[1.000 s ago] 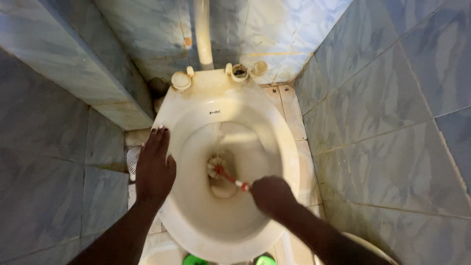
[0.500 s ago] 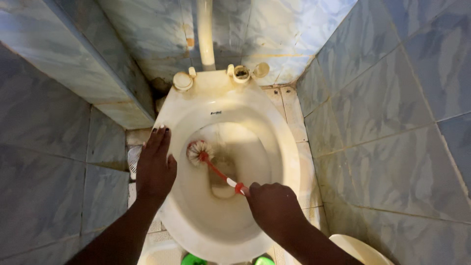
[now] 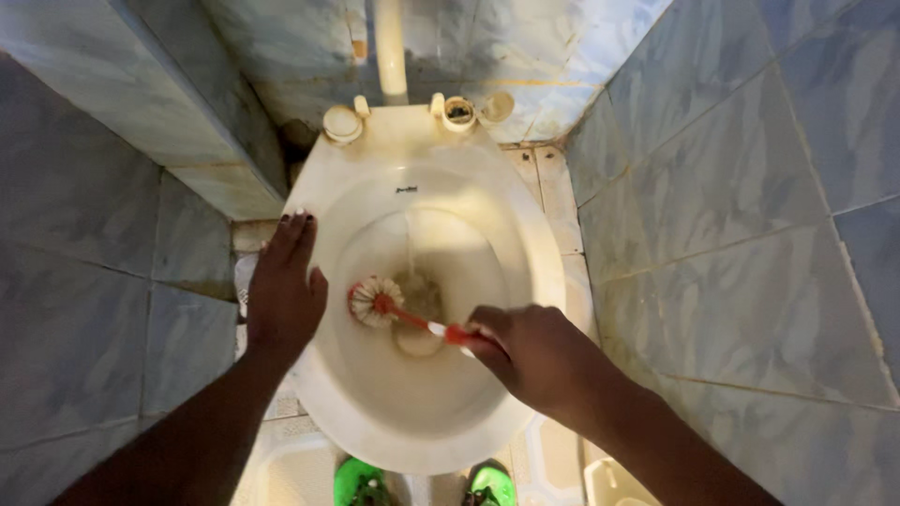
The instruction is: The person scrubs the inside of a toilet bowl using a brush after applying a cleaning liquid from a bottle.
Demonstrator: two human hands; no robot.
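Note:
A stained cream toilet bowl (image 3: 525, 234) without a seat fills the middle of the view. My left hand (image 3: 283, 290) lies flat, fingers together, on the bowl's left rim. My right hand (image 3: 534, 349) grips the red and white handle of a toilet brush (image 3: 380, 302). The white bristle head presses against the left inner wall of the bowl, just right of my left hand. The drain opening lies beneath the handle.
Blue-grey marbled tile walls (image 3: 741, 215) close in on both sides. A white pipe (image 3: 389, 47) rises behind the bowl, with round caps (image 3: 341, 123) on the back ledge. Green footwear (image 3: 361, 483) shows at the bowl's front edge. A pale container (image 3: 609, 480) sits at lower right.
The brush head went from the bowl's centre to the left wall, then slightly lower. My right hand shifted up and right. The view tilted so the bowl sits higher in frame.

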